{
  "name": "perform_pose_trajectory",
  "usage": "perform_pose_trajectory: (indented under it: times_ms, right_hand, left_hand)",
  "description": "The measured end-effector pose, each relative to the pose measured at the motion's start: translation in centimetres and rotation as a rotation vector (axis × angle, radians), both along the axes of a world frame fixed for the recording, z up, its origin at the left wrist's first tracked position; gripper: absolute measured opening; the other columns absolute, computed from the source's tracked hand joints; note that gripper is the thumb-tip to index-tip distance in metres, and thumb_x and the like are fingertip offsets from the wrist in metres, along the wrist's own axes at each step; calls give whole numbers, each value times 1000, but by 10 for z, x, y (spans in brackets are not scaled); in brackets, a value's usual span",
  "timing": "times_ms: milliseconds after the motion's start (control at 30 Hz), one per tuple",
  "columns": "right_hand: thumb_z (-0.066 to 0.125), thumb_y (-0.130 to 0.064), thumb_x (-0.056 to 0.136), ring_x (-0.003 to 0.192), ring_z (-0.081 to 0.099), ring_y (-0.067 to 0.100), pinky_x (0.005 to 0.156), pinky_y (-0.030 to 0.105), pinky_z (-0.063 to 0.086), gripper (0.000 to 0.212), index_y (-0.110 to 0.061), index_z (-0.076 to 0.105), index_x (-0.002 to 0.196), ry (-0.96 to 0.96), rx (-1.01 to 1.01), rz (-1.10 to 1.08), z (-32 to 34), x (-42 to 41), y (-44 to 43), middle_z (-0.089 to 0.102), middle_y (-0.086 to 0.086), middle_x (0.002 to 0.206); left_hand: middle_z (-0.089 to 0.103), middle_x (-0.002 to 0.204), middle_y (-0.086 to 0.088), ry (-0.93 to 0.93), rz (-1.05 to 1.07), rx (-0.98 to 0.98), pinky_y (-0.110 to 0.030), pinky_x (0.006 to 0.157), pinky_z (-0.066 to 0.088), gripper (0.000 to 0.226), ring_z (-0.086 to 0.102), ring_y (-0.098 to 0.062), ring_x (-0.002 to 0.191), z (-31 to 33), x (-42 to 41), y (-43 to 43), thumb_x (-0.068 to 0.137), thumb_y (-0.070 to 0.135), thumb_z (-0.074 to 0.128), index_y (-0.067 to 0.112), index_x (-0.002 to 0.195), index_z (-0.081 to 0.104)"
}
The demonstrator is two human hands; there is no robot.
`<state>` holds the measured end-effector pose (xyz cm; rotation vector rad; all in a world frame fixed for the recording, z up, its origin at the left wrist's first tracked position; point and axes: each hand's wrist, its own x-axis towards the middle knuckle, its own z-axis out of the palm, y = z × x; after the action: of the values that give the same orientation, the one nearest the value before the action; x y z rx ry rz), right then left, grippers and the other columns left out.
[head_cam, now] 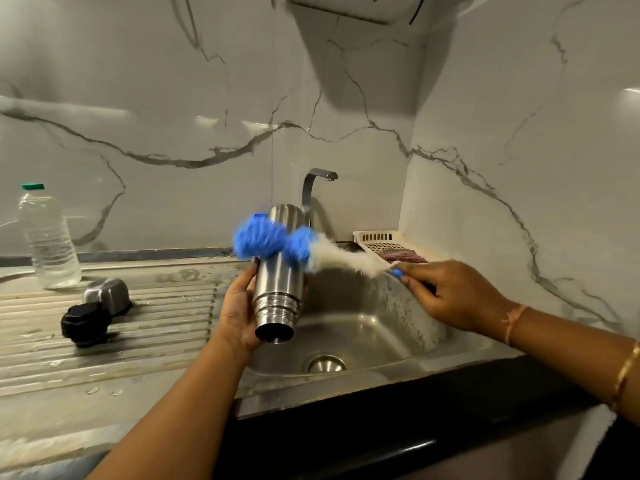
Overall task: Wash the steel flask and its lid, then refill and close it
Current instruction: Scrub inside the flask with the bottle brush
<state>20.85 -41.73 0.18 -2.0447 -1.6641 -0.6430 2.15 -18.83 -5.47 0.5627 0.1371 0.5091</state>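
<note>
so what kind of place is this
Most likely a home kitchen, at the washing-up spot: a steel sink with a tap behind it, a ribbed draining board to its left, and marble-look wall panels all round.

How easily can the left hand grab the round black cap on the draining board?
Probably not yet: the left hand grips the shiny steel flask. The round black plastic cap lies uncovered nearby, so the path looks free once the flask is down.
</note>
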Motion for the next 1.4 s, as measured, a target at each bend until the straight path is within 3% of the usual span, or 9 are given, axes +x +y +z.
perform_pose_trajectory:
  times_ms: [100, 400, 567, 800, 933, 1100, 1200, 1333, 1400]
  right_hand:
    - [51, -27, 96, 51, 46, 4, 49, 19, 31, 30, -21, 64, 123, 88, 33, -127, 17, 7, 13, 72, 3, 85]
    - [39, -43, 93, 68, 67, 14, 55, 34, 56, 45, -22, 63, 124, -116, -13, 161, -13, -10, -10, 74, -2, 88]
    - [50, -30, 96, 51, 47, 4, 47, 13, 35, 32, -25, 60, 126, 43, 41, -90, 6, 7, 4, 73, 5, 93]
    - [45, -38, 95, 53, 54, 4, 47, 15, 42, 35, -28, 58, 126, -59, -27, 68, 1, -2, -7, 73, -1, 84]
    - [35, -47, 96, 60, 59, 4, 51, 24, 51, 48, -20, 64, 123, -156, -37, 202, -13, -8, -16, 72, -7, 81]
    - [50, -28, 96, 52, 50, 9, 46, 21, 34, 31, -24, 63, 124, -5, 45, -98, 8, 7, 3, 71, 4, 78]
    - [50, -27, 97, 50, 46, 4, 46, 18, 29, 33, -20, 60, 127, 36, 3, -165, 17, 8, 3, 72, 6, 90]
    - [42, -43, 93, 55, 57, 6, 49, 25, 49, 43, -22, 62, 125, -57, -51, 127, 1, -7, -9, 74, -1, 84]
    - [36, -47, 92, 64, 65, 12, 55, 30, 55, 48, -22, 62, 124, -84, -69, 144, -6, -7, -8, 74, -1, 87]
  left_hand:
    - [65, 102, -20, 23, -55, 43, -47, 67, 58, 83, 64, -35, 84, 3, 2, -6, 46, 34, 93, 2, 115, 60]
    - [70, 67, -15, -30, 149, -124, -41, 49, 55, 43, 68, -28, 52, -6, -1, -4, 88, 46, 46, 5, 94, 57]
    - [59, 121, -25, 7, -63, -13, -52, 77, 55, 59, 63, -41, 93, 5, -1, -7, 83, 33, 62, 0, 130, 49]
    - [66, 91, -16, -25, -47, 16, -43, 62, 57, 70, 65, -31, 70, -5, 2, -3, 52, 40, 86, 2, 105, 61]
    - [69, 63, -11, 24, 74, 74, -37, 39, 54, 99, 67, -24, 50, -21, 1, 11, -6, 37, 91, 4, 84, 66]
    - [58, 121, -20, 92, -26, 47, -47, 76, 57, 74, 62, -37, 94, -3, 3, 0, 66, 36, 79, 4, 128, 55]
    - [64, 103, -14, 38, -43, 32, -43, 69, 58, 68, 60, -31, 86, -1, 3, -5, 49, 39, 91, 3, 104, 70]
    - [69, 78, -11, 7, 75, -84, -38, 57, 57, 51, 66, -26, 63, -12, 3, 1, 86, 55, 49, 7, 96, 63]
    - [70, 85, -13, 12, 75, -63, -39, 59, 57, 53, 68, -28, 66, -13, 2, 2, 83, 53, 58, 6, 107, 59]
